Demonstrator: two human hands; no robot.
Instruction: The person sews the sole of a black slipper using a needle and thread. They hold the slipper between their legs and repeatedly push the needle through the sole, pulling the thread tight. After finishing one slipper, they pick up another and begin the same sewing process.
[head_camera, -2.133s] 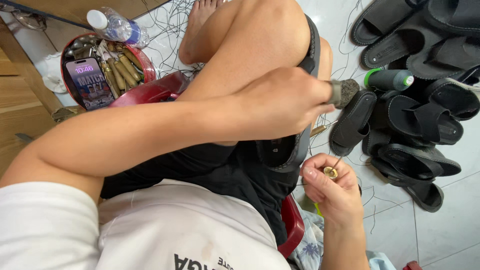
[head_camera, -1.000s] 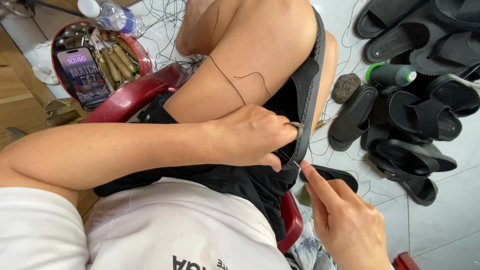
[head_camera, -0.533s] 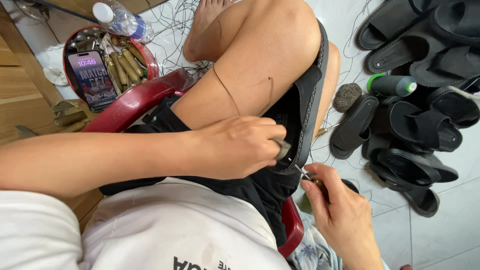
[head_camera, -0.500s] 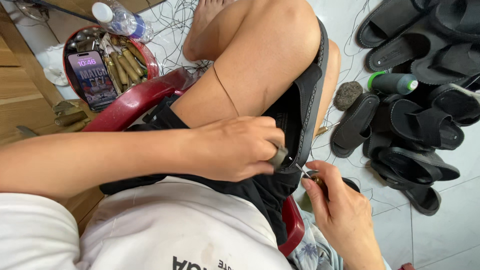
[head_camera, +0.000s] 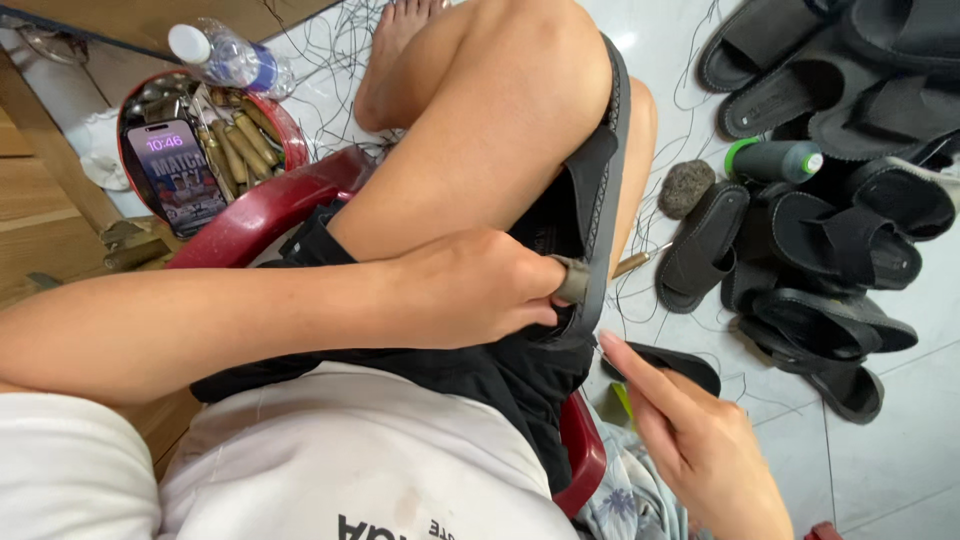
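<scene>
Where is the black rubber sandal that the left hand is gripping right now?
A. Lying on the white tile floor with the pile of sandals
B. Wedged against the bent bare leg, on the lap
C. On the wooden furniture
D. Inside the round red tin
B: the black rubber sandal stands on edge against the bent bare leg, with the left hand pinching its lower rim.

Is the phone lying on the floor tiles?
No, the phone lies inside the round red tin, on top of the wooden-handled tools.
</scene>
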